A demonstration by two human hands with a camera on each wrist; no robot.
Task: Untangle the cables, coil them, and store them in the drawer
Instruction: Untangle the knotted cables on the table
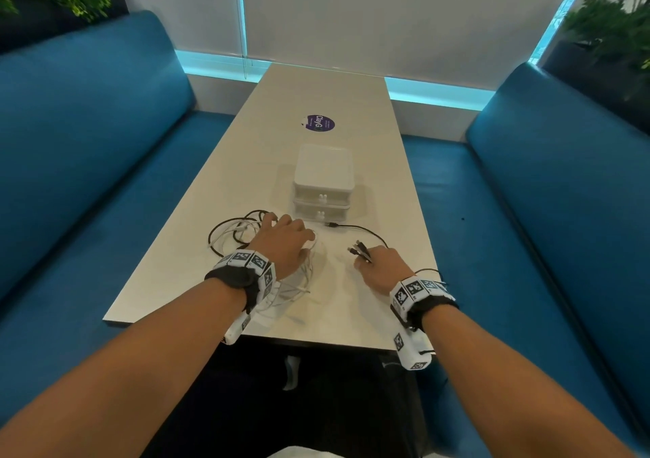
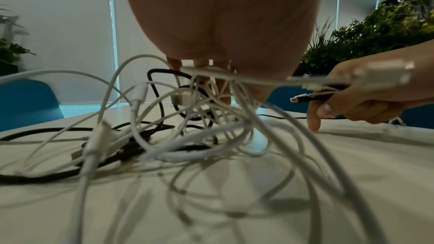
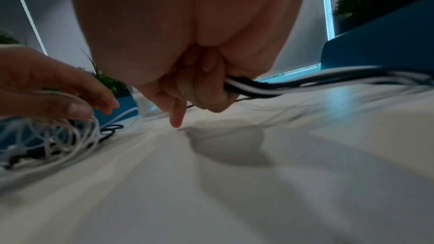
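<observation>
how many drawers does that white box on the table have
2. The upper drawer sits just under the lid of the white box; the lower drawer is directly beneath it, nearest the cables. Both are closed, and each has a small front knob.

Blue booth sofas (image 1: pixel 88 133), pale table (image 1: pixel 316 98), white blinds (image 1: pixel 404 14), planter greenery (image 1: pixel 612 24)
</observation>
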